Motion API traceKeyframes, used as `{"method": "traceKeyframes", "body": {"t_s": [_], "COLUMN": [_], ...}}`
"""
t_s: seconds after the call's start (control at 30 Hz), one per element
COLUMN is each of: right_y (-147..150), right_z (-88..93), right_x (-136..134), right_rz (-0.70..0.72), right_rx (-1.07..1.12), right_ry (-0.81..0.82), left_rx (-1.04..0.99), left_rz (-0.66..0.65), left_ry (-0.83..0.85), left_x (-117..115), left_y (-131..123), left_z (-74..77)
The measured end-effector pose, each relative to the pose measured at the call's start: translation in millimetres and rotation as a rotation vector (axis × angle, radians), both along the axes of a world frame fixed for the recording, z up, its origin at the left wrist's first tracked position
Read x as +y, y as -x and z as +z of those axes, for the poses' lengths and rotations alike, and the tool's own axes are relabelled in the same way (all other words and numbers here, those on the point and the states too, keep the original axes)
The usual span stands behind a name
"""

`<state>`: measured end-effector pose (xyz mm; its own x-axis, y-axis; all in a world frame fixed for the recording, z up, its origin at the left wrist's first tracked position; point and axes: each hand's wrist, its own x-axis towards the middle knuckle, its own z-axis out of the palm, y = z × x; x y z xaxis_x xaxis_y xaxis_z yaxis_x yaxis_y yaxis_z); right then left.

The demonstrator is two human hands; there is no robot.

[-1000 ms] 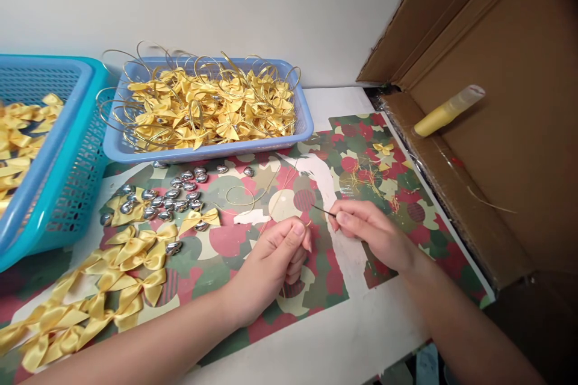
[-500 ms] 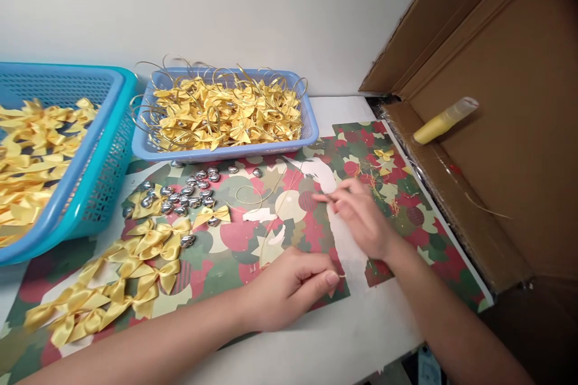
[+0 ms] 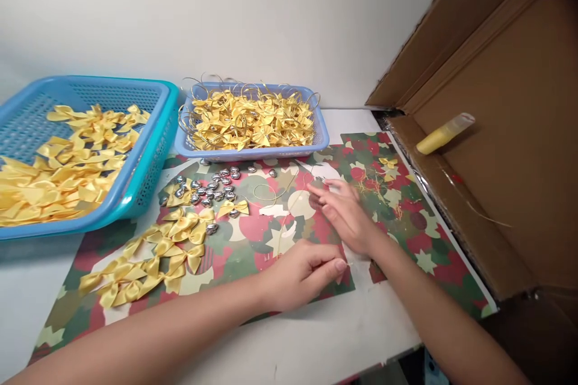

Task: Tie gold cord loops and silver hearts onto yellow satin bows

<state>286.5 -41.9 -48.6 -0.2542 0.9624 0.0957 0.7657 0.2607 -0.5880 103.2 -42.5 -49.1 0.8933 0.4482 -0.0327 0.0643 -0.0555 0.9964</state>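
My left hand (image 3: 309, 274) rests near the front edge of the patterned sheet, thumb pressed to the curled fingers; a bit of gold cord shows by the thumb tip. My right hand (image 3: 347, 216) is over the sheet just beyond it, fingers stretched out and apart, with nothing visible in them. A thin gold cord (image 3: 266, 200) loops on the sheet left of my right hand. Silver bells (image 3: 219, 186) lie scattered farther left, beside a yellow bow (image 3: 233, 209). Several more yellow bows (image 3: 158, 246) are piled in front of the bells.
A blue basket (image 3: 253, 153) of bows and gold cords stands at the back. Nested blue and teal baskets (image 3: 169, 126) with yellow bows stand left. Cord scraps (image 3: 372, 183) lie right, near a cardboard wall (image 3: 506, 132) holding a yellow tube (image 3: 445, 134).
The view has shifted left, so the baskets show more fully. My right hand has opened its fingers from a pinch. My left hand keeps its closed pose.
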Motion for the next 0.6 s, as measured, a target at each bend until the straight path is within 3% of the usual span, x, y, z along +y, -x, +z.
{"method": "traceKeyframes", "body": {"t_s": [0.17, 0.27, 0.37, 0.47, 0.6], "right_y": [-49, -62, -59, -54, -45], "right_z": [-2.7, -3.1, -5.3, -8.0, -3.1], "right_x": [4, 3, 3, 6, 6], "right_rz": [-0.32, -0.425, -0.463, -0.486, -0.539], "right_rx": [-0.07, -0.305, -0.458, -0.453, -0.425], "right_ry": [-0.207, -0.15, -0.039, -0.038, -0.095], "left_rx": [-0.005, -0.045, -0.144, -0.407, -0.633], "left_rz": [0.021, 0.087, 0.26, 0.442, 0.462], "left_ry": [0.0, 0.002, -0.043, -0.107, -0.229], "left_x": [-2, 5, 22, 42, 63], "left_y": [0, 5, 19, 34, 38], "left_z": [-0.5, 14.6, 50.2, 97.8, 156.3]}}
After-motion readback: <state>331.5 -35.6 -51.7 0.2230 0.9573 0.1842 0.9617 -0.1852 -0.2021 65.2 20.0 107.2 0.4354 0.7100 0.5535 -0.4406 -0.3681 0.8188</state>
